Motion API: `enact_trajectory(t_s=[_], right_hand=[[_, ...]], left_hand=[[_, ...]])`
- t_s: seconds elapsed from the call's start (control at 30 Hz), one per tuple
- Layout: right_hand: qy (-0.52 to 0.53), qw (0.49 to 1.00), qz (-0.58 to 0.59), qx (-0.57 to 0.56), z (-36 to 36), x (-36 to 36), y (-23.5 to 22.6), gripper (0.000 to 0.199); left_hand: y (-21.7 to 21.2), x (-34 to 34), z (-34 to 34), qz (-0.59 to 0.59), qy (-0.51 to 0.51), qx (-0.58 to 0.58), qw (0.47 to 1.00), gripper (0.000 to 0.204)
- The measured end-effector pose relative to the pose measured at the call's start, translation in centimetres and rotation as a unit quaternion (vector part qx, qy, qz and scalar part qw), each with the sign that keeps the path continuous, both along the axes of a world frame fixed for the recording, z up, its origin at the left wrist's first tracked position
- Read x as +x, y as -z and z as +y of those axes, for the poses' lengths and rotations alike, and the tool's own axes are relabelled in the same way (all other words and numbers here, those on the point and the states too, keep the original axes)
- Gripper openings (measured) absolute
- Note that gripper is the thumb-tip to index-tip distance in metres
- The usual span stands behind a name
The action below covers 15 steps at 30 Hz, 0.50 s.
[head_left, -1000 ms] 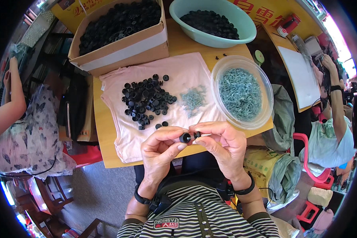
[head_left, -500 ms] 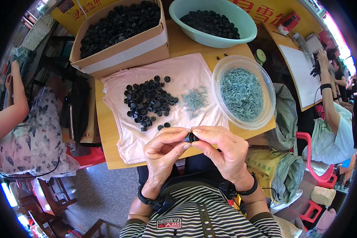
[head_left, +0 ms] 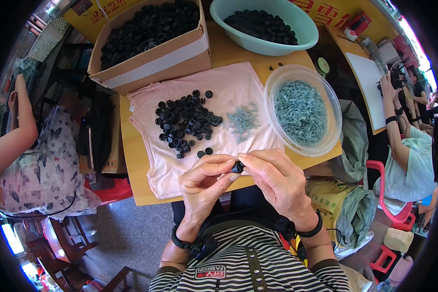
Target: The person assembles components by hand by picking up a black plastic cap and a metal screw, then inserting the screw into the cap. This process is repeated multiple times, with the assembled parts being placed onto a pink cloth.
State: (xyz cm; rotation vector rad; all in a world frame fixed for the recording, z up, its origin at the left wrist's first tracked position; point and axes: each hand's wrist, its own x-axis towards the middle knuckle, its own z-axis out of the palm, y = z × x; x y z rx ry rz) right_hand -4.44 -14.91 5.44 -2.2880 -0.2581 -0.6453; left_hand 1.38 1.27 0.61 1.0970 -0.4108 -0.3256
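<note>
Above the table's near edge, my left hand [head_left: 204,182] pinches a small round black plastic cap [head_left: 237,167] between thumb and fingertips. My right hand [head_left: 281,182] meets it there, its thumb and fingertips closed on the cap's other side. Fingers cover most of the cap. On a pink cloth [head_left: 168,170] just beyond lies a loose pile of similar black caps [head_left: 185,121], with two stray ones [head_left: 204,153] closer to my hands. Beside the pile is a small heap of silvery screws [head_left: 243,121].
A clear round tub [head_left: 337,124] of silvery screws stands right of the cloth. Behind are a cardboard box [head_left: 163,65] and a pale green basin [head_left: 301,41], both holding black parts. People work at either side; a pink-red chair [head_left: 382,187] is at the right.
My right hand's fingers have shifted and turned slightly around the cap, while my left keeps its pinch. The whole view has moved a little. At right, the other person's raised hand has lowered.
</note>
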Motion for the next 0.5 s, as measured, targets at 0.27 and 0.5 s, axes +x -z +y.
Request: enact_trajectory(t_s=[0.27,0.5], right_hand=[[0.011,1.000,-0.004,0.001,0.5,0.5,-0.2,0.044],[0.023,1.000,-0.016,0.005,0.5,0.8,1.6,0.046]], left_hand=[[-0.8,-0.3,-0.6,0.107,-0.002,-0.030,0.994,0.022],[-0.7,-0.4,-0.9,0.126,-0.014,-0.008,0.992,0.020]])
